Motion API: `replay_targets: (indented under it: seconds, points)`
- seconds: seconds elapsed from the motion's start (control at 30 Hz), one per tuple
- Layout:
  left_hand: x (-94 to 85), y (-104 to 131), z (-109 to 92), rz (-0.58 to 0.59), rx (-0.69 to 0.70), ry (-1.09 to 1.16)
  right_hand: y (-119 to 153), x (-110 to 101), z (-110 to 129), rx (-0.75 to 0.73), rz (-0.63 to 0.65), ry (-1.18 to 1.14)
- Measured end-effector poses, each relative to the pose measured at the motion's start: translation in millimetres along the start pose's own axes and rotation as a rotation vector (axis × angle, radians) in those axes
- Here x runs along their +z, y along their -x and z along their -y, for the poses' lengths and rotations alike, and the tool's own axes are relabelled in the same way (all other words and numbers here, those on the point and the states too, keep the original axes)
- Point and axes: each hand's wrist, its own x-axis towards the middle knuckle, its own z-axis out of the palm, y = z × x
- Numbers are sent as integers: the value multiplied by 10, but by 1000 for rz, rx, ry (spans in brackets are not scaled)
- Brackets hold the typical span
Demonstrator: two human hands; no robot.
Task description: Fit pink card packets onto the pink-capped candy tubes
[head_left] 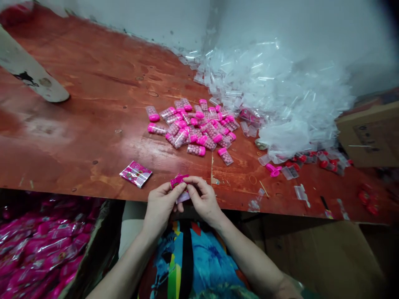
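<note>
My left hand point(160, 204) and my right hand point(204, 201) meet at the table's front edge, fingers closed in pinches. Between them is a small pink printed wrapper point(178, 179), gripped from both sides. A pale, lilac-looking part point(183, 197) shows below it; my fingers cover much of it, so I cannot tell whether it is a candy box. To the left lies a flat stack of similar pink wrappers point(136, 173). Beyond my hands is a loose pile of small clear boxes point(181, 138) with pink caps and round pink candies inside.
A large heap of clear plastic boxes point(268, 87) lies against the wall. Red caps point(330, 164) and loose pieces are scattered at right near a cardboard carton point(370, 133). A container of pink packets point(46, 245) stands below the table's left edge. A pale post-like object point(34, 70) rests at far left.
</note>
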Motion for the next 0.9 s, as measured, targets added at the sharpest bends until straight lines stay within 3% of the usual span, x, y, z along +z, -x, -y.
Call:
replay_targets:
  seconds: [0.17, 0.47, 0.7, 0.9]
  points:
    - [78, -139, 111, 105, 61, -35, 56, -68, -65, -37, -113, 36]
    - [125, -161, 229, 108, 224, -82, 64, -92, -245, -271, -102, 341]
    - [42, -163, 287, 118, 264, -116, 66, -73, -238, -123, -160, 105]
    - [77, -132, 265, 110, 256, -106, 60, -94, -205, -89, -86, -86]
